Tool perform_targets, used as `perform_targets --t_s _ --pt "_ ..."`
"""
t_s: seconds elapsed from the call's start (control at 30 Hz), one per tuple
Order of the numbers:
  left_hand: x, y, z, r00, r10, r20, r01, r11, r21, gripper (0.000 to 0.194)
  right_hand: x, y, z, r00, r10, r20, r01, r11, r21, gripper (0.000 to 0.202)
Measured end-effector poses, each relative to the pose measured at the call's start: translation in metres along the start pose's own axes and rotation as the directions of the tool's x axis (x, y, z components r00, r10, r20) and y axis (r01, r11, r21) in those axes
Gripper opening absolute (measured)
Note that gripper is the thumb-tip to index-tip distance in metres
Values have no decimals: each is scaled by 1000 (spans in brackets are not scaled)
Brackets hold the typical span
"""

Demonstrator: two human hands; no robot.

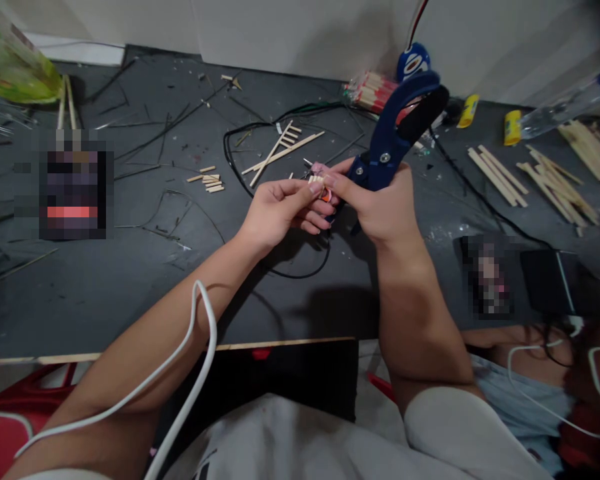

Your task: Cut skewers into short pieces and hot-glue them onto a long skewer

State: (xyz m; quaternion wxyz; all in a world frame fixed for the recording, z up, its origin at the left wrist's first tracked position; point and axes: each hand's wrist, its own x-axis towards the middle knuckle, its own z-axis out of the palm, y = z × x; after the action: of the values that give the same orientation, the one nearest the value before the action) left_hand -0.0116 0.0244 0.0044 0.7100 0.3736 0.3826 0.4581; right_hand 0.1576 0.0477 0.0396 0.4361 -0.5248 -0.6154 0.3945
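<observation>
- Two hands meet above the grey surface [105, 287]: the left hand [275, 210] pinches some short pale sticks [316, 179] at its fingertips.
- My right hand [380, 207] brings its thumb to those sticks and also grips a blue tool [394, 127], handles up and outward.
- The short sticks look wooden; I judge them nearly weightless, stiff, dry enough not to slip, but easy to snap or scatter. I'd hold them lightly by the sides, near the middle.
- The tool should be rigid and much the heavier; I'd take it round the handles, since the weight above the hand could tilt it.
- A ladder-like stick frame [284, 148] lies beyond the hands; its thin rungs look fragile, so I'd lift it by the long rails.
</observation>
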Motion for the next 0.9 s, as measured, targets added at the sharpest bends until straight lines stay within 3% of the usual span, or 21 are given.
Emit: perform_targets --t_s 0.47,0.67,0.9 --pt "-2 1 4 994 99 -36 -97 994 53 42 0 1 -1 998 10 55 -12 1000 23 23" --pt "-1 0 2 996 90 -19 -89 995 52 43 -6 -6 -7 992 1 128 -4 1000 26 35" --pt "1 -1 1 994 108 -7 -108 994 36 43 -8 -9 -12 974 -85 211 102 992 -74 34"
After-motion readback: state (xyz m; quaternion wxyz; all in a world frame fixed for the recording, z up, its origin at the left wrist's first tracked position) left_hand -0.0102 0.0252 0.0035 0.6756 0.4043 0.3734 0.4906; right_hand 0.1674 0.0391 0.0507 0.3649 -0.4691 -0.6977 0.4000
